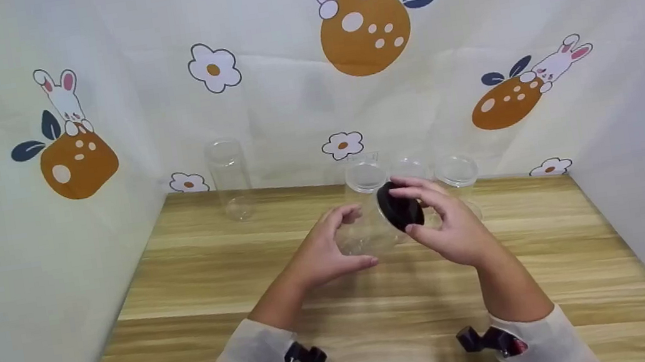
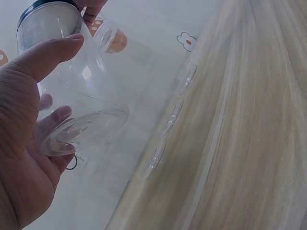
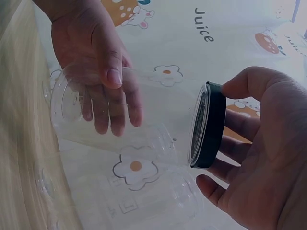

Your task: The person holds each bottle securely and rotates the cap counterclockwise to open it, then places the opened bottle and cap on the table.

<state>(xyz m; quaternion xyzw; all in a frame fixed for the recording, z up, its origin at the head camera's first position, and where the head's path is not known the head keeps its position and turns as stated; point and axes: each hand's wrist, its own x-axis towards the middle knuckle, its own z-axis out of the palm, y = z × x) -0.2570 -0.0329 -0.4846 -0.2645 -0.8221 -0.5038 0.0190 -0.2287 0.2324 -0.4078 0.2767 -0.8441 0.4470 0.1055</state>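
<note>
Two hands meet at one clear, smooth-walled jar point(image 2: 84, 76), a rounded cylinder that we see tilted, thin enough to show fingers through its side. Our left hand point(image 1: 323, 253) grips this held jar round its body, thumb on one side and fingers on the other. Our right hand point(image 1: 446, 227) pinches the black lid point(image 1: 400, 206), a flat disc with a plain edge, at the mouth of the held jar; we cannot tell how tightly it sits.

Behind the held jar, we see three upright clear jars point(image 1: 457, 171) with round rims, standing close to one another. Well to the left of the held jar and farther back, a tall, slim clear jar point(image 1: 230, 178) stands alone. Beneath the held jar runs the bench point(image 1: 204, 324), streaked with yellow-brown wood grain. Behind them all hangs pale, lightly creased cloth point(image 1: 281, 111) printed with rabbits, orange fruit and flowers.
</note>
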